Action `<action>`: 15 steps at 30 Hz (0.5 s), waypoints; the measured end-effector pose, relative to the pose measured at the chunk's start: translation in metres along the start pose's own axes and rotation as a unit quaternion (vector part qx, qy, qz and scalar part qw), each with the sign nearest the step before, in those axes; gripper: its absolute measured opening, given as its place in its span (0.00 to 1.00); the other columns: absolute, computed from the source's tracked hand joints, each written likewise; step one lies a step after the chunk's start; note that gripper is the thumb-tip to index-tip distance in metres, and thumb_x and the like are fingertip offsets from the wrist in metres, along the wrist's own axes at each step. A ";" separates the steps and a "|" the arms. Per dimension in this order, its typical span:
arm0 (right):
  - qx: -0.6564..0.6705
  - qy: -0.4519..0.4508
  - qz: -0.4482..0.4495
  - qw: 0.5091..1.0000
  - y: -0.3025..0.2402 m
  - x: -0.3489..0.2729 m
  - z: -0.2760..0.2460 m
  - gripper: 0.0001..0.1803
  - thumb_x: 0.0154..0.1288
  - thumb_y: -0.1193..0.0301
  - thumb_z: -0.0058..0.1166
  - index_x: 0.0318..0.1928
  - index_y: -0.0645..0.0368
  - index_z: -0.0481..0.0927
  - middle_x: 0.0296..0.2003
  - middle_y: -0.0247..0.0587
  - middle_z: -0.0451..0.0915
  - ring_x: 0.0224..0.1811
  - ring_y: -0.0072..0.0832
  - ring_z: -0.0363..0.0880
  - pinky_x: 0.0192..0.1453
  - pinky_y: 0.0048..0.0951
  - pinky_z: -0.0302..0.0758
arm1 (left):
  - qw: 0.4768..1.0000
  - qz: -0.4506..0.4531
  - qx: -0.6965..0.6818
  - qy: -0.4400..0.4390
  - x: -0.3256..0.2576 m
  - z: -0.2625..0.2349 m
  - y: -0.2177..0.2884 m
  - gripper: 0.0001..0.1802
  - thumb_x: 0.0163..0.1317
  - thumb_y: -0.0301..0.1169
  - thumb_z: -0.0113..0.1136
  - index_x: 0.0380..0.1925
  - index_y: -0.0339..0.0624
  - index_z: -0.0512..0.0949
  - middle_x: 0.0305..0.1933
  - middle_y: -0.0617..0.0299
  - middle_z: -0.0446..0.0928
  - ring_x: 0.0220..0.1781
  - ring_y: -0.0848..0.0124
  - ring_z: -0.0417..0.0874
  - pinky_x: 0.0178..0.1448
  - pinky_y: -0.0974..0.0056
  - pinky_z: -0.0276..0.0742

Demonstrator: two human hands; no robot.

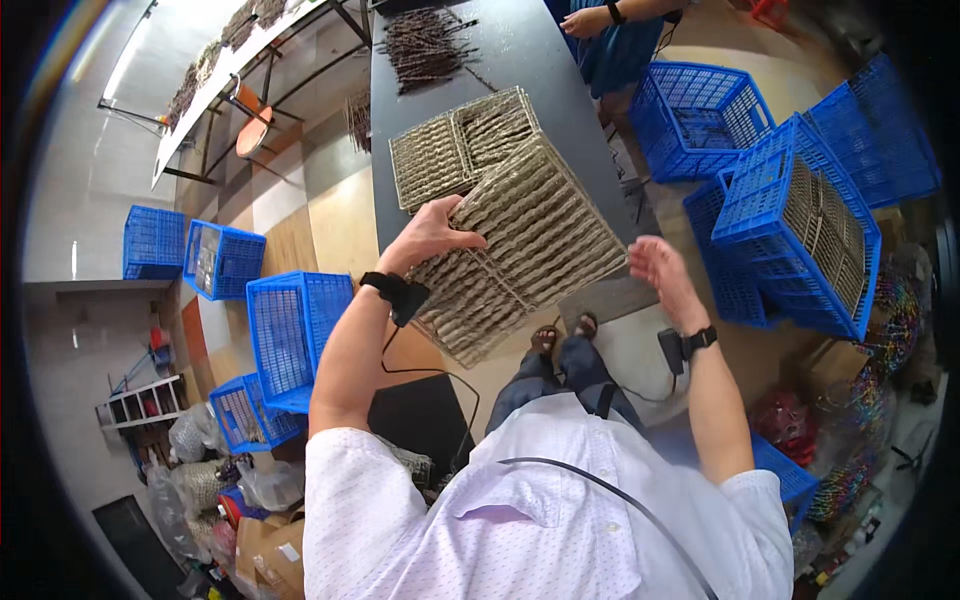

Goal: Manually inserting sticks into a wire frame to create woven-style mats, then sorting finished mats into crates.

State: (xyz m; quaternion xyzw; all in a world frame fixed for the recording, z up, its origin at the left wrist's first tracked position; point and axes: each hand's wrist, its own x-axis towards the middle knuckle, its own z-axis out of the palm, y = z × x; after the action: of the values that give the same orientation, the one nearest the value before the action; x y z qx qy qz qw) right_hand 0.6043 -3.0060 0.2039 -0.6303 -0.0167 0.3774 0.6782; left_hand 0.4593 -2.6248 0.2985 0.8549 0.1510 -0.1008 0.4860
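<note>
While left hand (432,232) grips the woven basket (520,250), long axis running lower-left to upper-right, right hand (655,270) hovers open just beside its right end.

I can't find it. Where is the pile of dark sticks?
In the head view, the dark sticks lie at the far end of the grey table, top middle, beyond the woven basket.

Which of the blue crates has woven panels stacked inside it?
The tilted blue crate on the right, just beyond the right hand. Tan woven panels stand inside it; the crate behind it looks empty.
</note>
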 end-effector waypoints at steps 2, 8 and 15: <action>-0.042 0.000 -0.032 0.999 -0.018 0.028 0.009 0.19 0.72 0.60 0.52 0.54 0.60 0.76 0.46 0.37 0.81 0.46 0.26 0.80 0.50 0.31 0.77 | 0.997 -0.043 0.049 -0.049 0.012 -0.002 -0.007 0.32 0.45 0.40 0.76 0.47 0.31 0.77 0.41 0.55 0.82 0.44 0.72 0.79 0.50 0.65 0.74; -0.444 -0.051 -0.184 0.876 -0.013 0.069 0.060 0.25 0.63 0.57 0.59 0.52 0.63 0.75 0.41 0.46 0.80 0.43 0.40 0.80 0.48 0.38 0.75 | 0.986 0.006 0.148 -0.074 0.050 0.022 -0.026 0.39 0.43 0.43 0.77 0.51 0.27 0.75 0.40 0.44 0.82 0.42 0.61 0.82 0.46 0.60 0.76; -0.443 -0.032 -0.042 0.895 0.022 0.100 0.070 0.22 0.65 0.57 0.55 0.47 0.63 0.69 0.40 0.49 0.75 0.42 0.42 0.75 0.48 0.42 0.71 | 0.978 -0.032 0.156 -0.133 0.093 0.026 -0.072 0.47 0.44 0.48 0.77 0.60 0.29 0.71 0.56 0.41 0.77 0.57 0.52 0.78 0.60 0.57 0.74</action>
State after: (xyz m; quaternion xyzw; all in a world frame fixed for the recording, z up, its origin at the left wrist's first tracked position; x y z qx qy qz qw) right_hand 0.6300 -2.8952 0.1537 -0.8519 -0.2299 0.3220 0.3431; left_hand 0.5204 -2.5980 0.1979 0.8940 0.0952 -0.2513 0.3584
